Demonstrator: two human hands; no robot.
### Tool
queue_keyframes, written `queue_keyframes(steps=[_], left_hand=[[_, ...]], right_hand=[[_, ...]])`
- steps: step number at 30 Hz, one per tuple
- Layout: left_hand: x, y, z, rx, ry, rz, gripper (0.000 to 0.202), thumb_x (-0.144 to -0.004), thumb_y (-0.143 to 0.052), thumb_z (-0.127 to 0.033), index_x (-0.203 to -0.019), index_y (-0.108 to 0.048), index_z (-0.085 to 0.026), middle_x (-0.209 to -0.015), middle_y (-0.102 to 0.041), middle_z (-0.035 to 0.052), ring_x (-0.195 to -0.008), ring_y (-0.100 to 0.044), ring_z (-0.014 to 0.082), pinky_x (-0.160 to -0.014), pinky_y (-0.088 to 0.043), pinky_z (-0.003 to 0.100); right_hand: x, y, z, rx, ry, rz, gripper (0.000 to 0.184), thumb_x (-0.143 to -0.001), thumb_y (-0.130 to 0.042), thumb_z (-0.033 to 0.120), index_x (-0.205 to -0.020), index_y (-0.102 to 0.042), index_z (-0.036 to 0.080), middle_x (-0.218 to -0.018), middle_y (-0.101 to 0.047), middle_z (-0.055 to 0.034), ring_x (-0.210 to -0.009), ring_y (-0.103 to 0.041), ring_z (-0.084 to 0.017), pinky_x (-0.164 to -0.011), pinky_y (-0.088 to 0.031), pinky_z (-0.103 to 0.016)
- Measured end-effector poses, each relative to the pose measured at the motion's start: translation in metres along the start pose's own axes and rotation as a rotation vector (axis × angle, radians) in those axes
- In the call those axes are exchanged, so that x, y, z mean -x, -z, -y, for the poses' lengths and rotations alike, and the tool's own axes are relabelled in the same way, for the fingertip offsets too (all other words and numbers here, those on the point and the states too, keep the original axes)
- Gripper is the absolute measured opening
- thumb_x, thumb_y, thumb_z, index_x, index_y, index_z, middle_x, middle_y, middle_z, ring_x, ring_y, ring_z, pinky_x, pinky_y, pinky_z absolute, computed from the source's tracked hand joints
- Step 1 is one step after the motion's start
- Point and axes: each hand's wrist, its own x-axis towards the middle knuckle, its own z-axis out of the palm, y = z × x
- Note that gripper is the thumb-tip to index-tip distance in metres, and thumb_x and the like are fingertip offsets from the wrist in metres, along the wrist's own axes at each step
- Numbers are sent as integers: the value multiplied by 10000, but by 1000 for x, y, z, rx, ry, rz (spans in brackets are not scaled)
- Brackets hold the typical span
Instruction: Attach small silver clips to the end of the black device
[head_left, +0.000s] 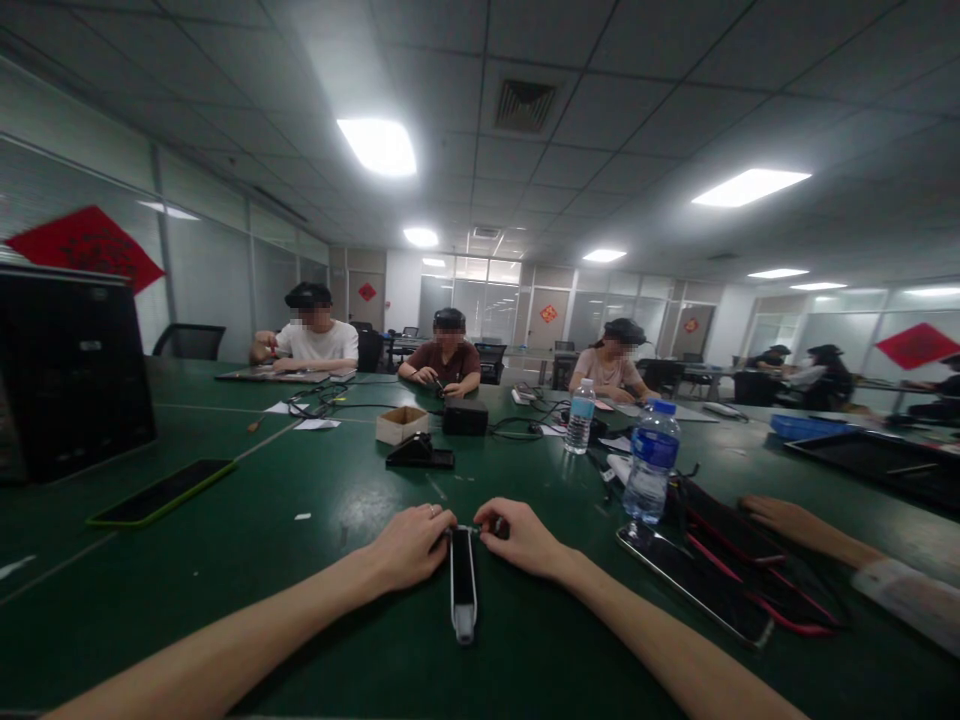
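Note:
A long, narrow device with white edges and a black face (pixel 464 575) lies on the green table, its tapered grey end towards me. My left hand (pixel 415 546) is closed with its fingertips against the left side of the device's far end. On the other side, my right hand (pixel 525 540) pinches a small screwdriver-like tool (pixel 498 526) with a dark handle. A thin shaft runs from it to the device's far end; whether it touches there is too small to tell.
Beyond my hands stand a black wedge-shaped stand (pixel 420 455), an open small box (pixel 401 424) and a black box (pixel 465 416). To the right are water bottles (pixel 651 470) and a phone (pixel 694 583); another person's hand (pixel 787 522) rests there. A green-edged tablet (pixel 165 492) lies left.

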Motion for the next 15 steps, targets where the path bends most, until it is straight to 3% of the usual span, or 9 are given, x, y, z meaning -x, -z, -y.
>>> queue_keyframes(steps=[15], left_hand=[[-1, -4, 4, 5, -14, -6, 205, -907, -446, -197, -1078, -556, -222, -1020, -627, 57, -932, -596, 204, -798, -458, 307]], right_hand=[[-2, -10, -5, 53, 66, -35, 150, -828, -624, 181, -976, -646, 170, -949, -667, -40, -836, -610, -162, -757, -516, -285]])
